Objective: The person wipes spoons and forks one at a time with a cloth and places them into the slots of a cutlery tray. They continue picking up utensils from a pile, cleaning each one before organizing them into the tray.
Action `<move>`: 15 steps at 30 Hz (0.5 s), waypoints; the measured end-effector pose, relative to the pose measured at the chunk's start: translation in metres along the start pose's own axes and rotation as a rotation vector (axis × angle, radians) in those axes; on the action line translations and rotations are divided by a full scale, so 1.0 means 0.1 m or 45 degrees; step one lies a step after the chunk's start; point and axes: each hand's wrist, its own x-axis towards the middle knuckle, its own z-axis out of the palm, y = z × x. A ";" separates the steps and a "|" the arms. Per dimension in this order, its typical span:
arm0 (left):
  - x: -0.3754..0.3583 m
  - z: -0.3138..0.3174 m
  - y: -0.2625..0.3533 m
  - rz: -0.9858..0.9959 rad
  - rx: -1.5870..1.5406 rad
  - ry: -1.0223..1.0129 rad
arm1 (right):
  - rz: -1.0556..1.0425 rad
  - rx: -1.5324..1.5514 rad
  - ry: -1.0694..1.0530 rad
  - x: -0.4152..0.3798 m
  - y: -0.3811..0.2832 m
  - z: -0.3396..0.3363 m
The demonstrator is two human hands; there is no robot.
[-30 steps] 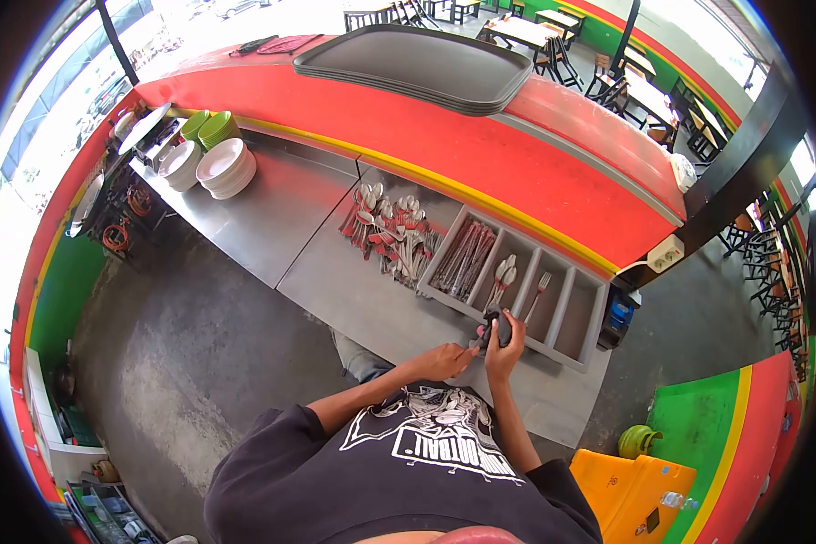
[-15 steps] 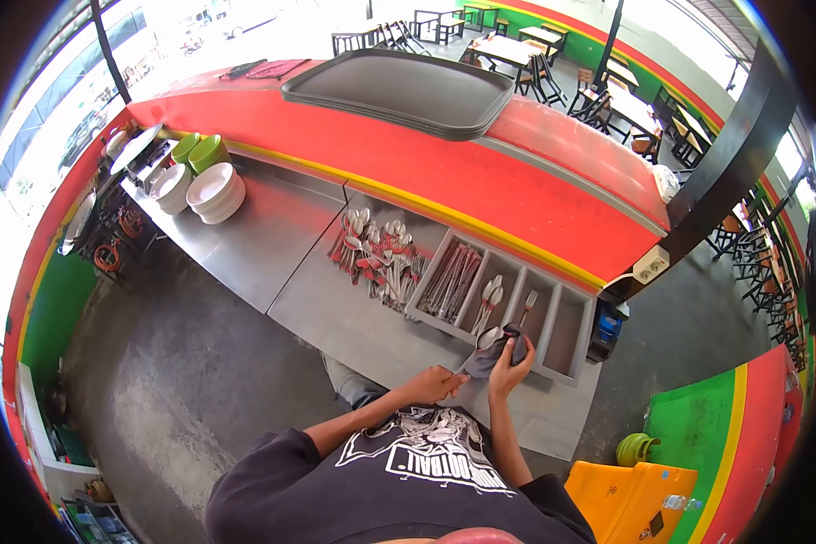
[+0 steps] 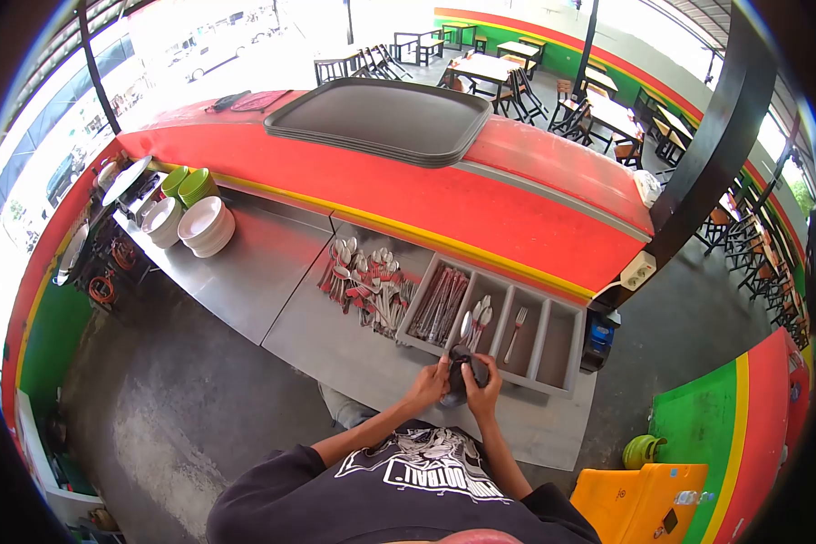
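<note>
Black bunched cloth is right in the grip now, and from my distant seat I have it clearly: the right hand clasps it, fingers wrapped round the folds. Beside it, almost touching, comes the left hand, thumb pointing up against the cloth's near side; I cannot tell from here whether its curled fingers pinch the cloth or some handle. Just above both hands gleams a silver metal spoon, bowl uppermost, its lower end lost in the cloth.

Straight ahead of the hands I've got a grey, long-sided divided cutlery tray. Nearest the left hand's side, its first compartment is packed with slim dark-reddish cutlery; next along, directly beyond the hands, lie silver spoons with reddish handles; and ahead and right of the right hand, one silver metal fork lies alone.

Out past the left hand, left of the tray, I see a jumbled heap of red-handled silver cutlery on the brushed steel counter. Farther left again: stacked round white plates, with green bowls just behind them.
</note>
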 end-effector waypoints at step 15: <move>-0.19 -0.15 -0.08 -0.103 0.178 -0.819 | -0.072 -0.362 0.476 0.10 0.15 -0.12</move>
